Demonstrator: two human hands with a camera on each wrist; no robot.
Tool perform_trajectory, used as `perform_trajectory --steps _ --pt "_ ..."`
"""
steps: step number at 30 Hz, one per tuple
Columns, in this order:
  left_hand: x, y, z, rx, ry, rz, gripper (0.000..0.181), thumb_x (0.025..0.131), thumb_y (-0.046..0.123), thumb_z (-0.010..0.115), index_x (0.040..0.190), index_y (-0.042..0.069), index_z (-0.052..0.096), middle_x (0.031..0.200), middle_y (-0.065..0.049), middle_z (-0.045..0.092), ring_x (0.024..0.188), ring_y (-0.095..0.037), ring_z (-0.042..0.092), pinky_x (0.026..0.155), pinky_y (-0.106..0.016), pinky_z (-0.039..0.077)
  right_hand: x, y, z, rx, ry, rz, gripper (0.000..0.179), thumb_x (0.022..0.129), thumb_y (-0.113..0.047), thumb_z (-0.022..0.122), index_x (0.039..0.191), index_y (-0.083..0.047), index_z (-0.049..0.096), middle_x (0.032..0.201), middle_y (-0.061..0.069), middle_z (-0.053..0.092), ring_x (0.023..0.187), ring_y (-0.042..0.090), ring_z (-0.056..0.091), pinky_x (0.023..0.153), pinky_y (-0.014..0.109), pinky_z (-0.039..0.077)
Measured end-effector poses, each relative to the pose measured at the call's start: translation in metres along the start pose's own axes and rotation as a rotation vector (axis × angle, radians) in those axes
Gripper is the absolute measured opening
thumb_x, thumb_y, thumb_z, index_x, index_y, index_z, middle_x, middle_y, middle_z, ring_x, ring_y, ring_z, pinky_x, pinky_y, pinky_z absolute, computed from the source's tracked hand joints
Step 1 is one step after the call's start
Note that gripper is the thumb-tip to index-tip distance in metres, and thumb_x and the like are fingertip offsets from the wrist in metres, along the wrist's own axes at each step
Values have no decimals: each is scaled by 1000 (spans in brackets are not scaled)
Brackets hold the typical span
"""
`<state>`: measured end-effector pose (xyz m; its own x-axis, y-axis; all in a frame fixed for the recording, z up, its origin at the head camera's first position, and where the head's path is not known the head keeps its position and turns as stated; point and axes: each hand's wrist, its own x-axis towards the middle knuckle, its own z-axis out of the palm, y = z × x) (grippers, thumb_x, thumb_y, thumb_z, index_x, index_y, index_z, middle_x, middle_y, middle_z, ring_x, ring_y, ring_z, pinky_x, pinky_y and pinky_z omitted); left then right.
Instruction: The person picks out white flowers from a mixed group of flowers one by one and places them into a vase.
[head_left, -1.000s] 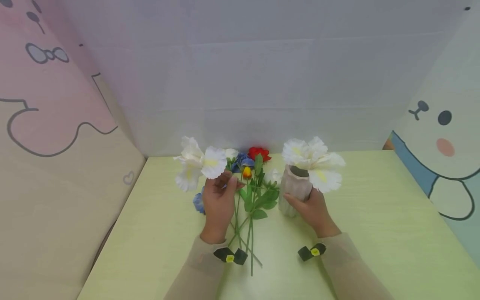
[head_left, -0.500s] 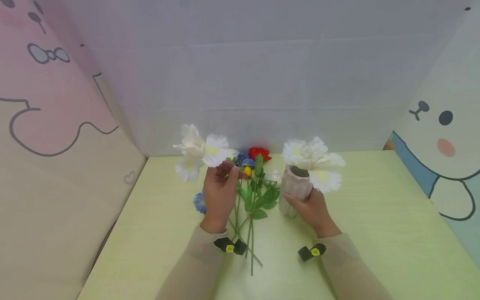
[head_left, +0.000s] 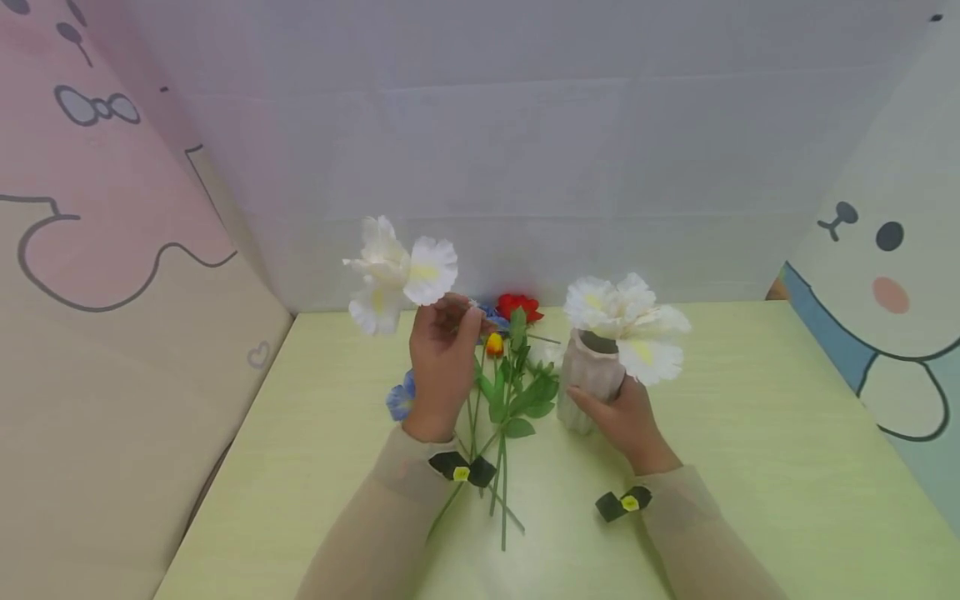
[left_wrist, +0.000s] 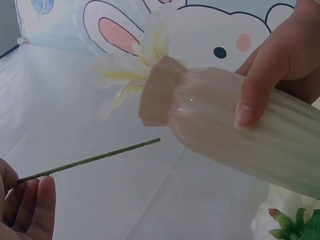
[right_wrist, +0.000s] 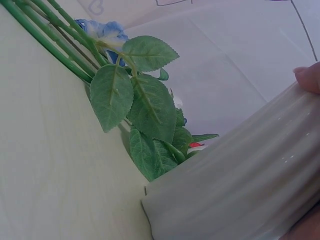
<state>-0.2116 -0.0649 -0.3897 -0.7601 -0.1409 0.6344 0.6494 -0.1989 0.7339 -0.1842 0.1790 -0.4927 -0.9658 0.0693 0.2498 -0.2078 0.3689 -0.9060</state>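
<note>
My left hand (head_left: 442, 371) pinches the stem of an artificial white iris (head_left: 401, 273), its yellow-centred petals raised to the left of the fingers. In the left wrist view the green stem (left_wrist: 102, 156) points toward the mouth of a ribbed, pale ceramic vase (left_wrist: 220, 110), its tip just short of the rim. My right hand (head_left: 628, 423) grips that vase from the right, thumb across its side. A second white iris (head_left: 648, 358) stands in the vase, its bloom spread over the rim. The right wrist view shows the vase's lower body (right_wrist: 235, 180) close to the table.
Between the hands lie several artificial flowers: a red bloom (head_left: 519, 307), a yellow-orange tulip (head_left: 494, 344), a white bloom (head_left: 543, 353) beside the vase, and green leaves (head_left: 536, 396). A blue flower (head_left: 400, 402) lies left of my wrist. A pale wall (head_left: 495, 167) rises behind the table (head_left: 750, 467).
My left hand has moved up and away from me with the white iris, and its stem has come nearer the vase's mouth. The right hand and vase have stayed put.
</note>
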Motion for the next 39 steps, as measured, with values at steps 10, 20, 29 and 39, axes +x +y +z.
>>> perform_trajectory --steps 10,20,29,39 --pt "15 7 9 -53 -21 34 14 100 -6 58 105 -12 46 104 -11 55 81 -24 65 77 -38 61 1 0 -1 -1 -4 8 31 84 -16 86 92 4 64 82 12 70 69 12 63 63 26 53" --pt "19 14 23 -48 -43 -5 11 100 -8 57 108 -11 50 98 -4 58 81 -25 65 77 -44 60 1 2 0 9 12 -40 28 85 -15 85 87 3 64 76 9 69 65 11 63 59 25 52" --pt "14 13 30 -53 -90 -49 11 100 -2 59 109 -7 53 102 -6 58 84 -21 69 79 -41 60 0 -1 -1 24 -7 -8 29 85 -15 85 90 4 63 79 10 69 66 11 62 60 25 52" --pt "16 7 36 -27 -140 -22 12 101 -4 59 110 -6 52 98 -10 60 84 -28 69 78 -44 61 0 0 -1 -1 -8 4 30 85 -18 85 88 2 63 76 10 68 63 12 62 59 27 52"
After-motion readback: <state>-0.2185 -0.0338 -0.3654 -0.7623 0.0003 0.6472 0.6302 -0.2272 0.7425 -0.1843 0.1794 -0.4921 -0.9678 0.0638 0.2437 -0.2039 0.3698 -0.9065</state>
